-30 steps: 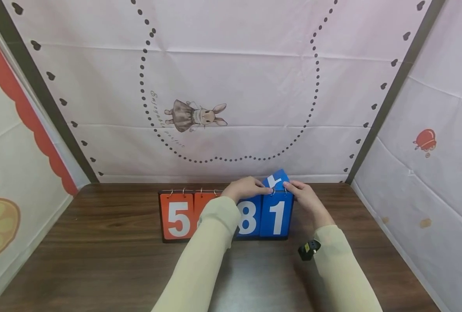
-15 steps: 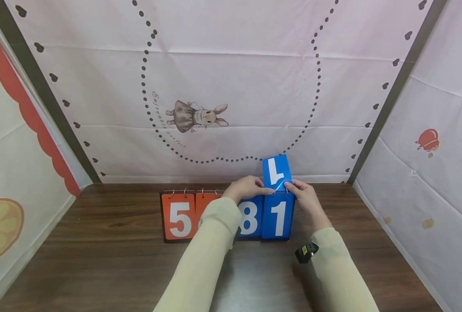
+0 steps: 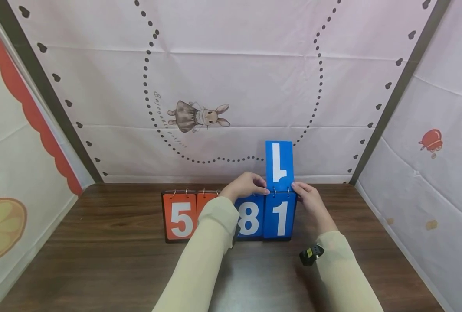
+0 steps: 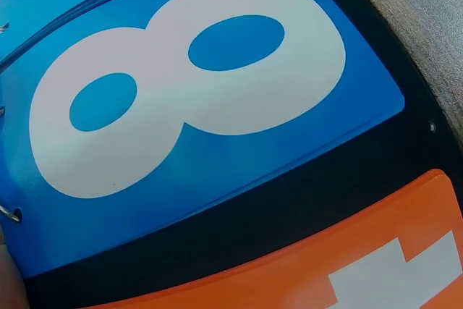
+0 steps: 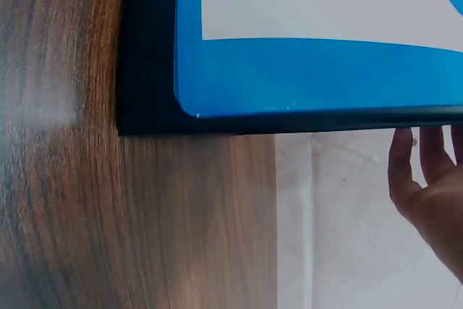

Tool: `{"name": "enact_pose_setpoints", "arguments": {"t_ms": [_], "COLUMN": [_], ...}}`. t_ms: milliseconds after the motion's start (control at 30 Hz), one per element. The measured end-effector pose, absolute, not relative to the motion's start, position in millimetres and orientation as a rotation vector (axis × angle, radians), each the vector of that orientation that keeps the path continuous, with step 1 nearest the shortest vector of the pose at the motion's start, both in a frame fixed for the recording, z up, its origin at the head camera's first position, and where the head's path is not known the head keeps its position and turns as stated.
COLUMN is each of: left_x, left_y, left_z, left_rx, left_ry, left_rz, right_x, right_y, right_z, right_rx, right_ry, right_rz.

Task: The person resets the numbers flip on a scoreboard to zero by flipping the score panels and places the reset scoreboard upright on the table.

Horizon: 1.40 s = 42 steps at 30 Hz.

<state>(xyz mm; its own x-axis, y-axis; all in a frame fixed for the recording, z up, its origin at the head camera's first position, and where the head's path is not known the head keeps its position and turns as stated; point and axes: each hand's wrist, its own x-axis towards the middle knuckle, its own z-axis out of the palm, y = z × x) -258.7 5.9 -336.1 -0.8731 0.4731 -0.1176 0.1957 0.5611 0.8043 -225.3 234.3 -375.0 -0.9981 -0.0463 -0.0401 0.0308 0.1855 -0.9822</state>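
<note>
A flip scoreboard stands on the table, with two blue number cards showing 8 and 1 and orange cards at its left. A blue card is turned up above the rings, its 1 upside down. My left hand grips the scoreboard's top edge left of that card, thumb in front beside a ring. At the top right corner my right hand holds the scoreboard, thumb at the raised card's lower edge. Its fingers reach behind the board in the right wrist view. The left sleeve hides most of the second orange card.
The brown wooden table extends in front of and beside the scoreboard. A printed cloth wall rises behind it, with more cloth at both sides. A small black device sits at the right wrist.
The blue card has swung from a tilted, bent position to nearly upright above the rings. My right thumb has shifted slightly right, to the card's edge. The left hand has barely moved.
</note>
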Motion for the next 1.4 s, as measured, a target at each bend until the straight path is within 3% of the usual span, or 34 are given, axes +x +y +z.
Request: {"name": "enact_pose_setpoints", "arguments": {"t_ms": [1167, 1400], "left_x": [-261, -258], "left_y": [7, 6], "left_z": [-337, -337], "left_rx": [0.629, 0.641], "left_ry": [2.425, 2.438], "left_rz": [1.244, 1.225], "right_x": [-212, -211], "right_y": [239, 238], "right_z": [-388, -390], "right_rx": [-0.272, -0.213], "right_ry": [2.288, 2.296], "right_rz": [-2.291, -2.321]}}
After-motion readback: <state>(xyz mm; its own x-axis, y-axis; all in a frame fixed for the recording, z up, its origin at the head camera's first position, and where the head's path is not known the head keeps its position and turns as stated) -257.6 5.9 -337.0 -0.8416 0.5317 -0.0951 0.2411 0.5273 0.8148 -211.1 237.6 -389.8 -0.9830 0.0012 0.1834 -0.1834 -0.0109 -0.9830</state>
